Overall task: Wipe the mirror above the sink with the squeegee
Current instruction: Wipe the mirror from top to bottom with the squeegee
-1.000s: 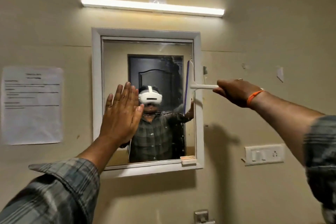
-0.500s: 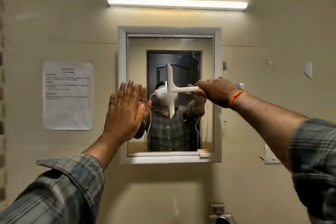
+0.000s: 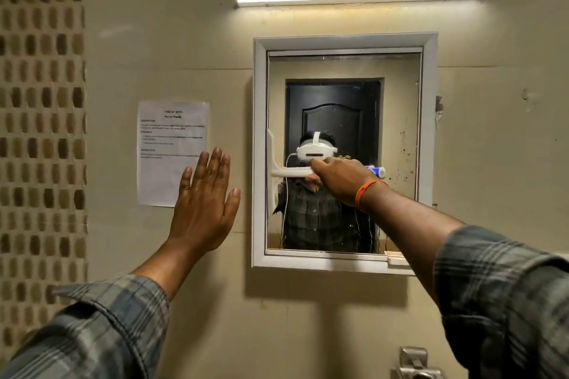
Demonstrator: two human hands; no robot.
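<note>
A white-framed mirror (image 3: 397, 95) hangs on the beige wall under a tube light. My right hand (image 3: 340, 178) grips the handle of a white squeegee (image 3: 272, 169), whose blade stands upright against the glass at the mirror's left edge. Dark specks dot the glass at the right side. My left hand (image 3: 204, 203) is raised flat with fingers spread, against or near the wall left of the frame, holding nothing. The mirror reflects a person in a plaid shirt and a dark door.
A printed paper sheet (image 3: 172, 144) is taped to the wall left of the mirror. A mosaic tile strip (image 3: 40, 132) runs down the far left. A metal tap fitting (image 3: 414, 363) shows at the bottom edge. A small ledge (image 3: 395, 258) sits at the frame's lower right corner.
My right hand has drawn the squeegee across the glass from the right edge to the left edge. My left hand has come off the mirror to the wall beside it. The view has turned left.
</note>
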